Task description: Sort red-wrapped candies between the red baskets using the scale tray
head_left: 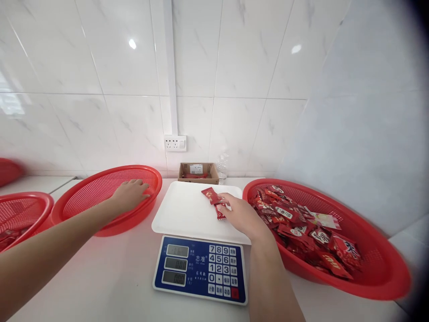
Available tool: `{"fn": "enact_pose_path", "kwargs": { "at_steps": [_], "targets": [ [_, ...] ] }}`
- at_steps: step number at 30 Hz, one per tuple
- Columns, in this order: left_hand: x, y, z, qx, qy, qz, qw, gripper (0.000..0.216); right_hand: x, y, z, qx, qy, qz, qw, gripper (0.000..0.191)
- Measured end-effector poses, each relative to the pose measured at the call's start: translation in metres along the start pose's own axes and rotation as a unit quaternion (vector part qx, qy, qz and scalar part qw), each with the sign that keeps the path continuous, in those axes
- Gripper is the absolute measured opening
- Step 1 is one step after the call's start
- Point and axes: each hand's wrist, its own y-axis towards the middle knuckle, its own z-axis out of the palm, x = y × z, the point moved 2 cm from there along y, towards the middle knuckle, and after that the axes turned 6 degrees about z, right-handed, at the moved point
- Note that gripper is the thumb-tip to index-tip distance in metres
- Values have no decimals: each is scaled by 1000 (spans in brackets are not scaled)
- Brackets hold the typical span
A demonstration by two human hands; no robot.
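Note:
My right hand (238, 214) is over the white pan (182, 208) of a digital scale, its fingers closed on small red snack packets. One packet (210, 195) sticks out past the fingertips, and another packet (220, 212) shows just below it; whether that one touches the pan I cannot tell. My left hand (129, 196) is over a red mesh basket (100, 179), its fingers stretched out and nothing visible in them. The inside of this basket is partly hidden by my forearm. To the right, a large red basket (378, 250) holds many wrapped packets (295, 219), mostly red.
The scale's blue panel (201, 268) has displays and a keypad. Behind the pan stand a small cardboard box (198, 180) with red packets and a clear plastic bottle (222, 166). Another red basket (43, 201) is at the far left. A wall socket (175, 143) is above.

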Motion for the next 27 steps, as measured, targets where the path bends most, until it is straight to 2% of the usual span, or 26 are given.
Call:
{"fn": "enact_pose_path", "kwargs": {
  "at_steps": [3, 7, 11, 14, 18, 22, 24, 27],
  "targets": [
    [-19, 11, 6, 0, -13, 42, 999, 39, 1, 1, 4, 16, -6, -4, 1000, 30],
    [-81, 32, 19, 25, -62, 163, 984, 43, 2, 4, 10, 25, -20, -12, 999, 30],
    [-137, 52, 31, 51, -106, 263, 958, 63, 3, 6, 12, 28, -30, -20, 999, 36],
    [-157, 65, 38, 51, -141, 281, 948, 51, 3, 6, 12, 29, -31, -30, 999, 39],
    [-156, 74, 42, 38, -217, 239, 946, 31, 1, 6, 12, 25, -28, -43, 998, 41],
    [-142, 72, 39, -3, -355, 138, 924, 24, -2, 9, 13, 8, -14, -46, 999, 34],
    [-136, 67, 35, -22, -447, 75, 891, 26, -3, 10, 13, -1, -1, -44, 999, 33],
    [-133, 55, 31, -15, -585, -4, 811, 29, -5, 11, 12, -17, 20, -41, 999, 36]
  ]
}}
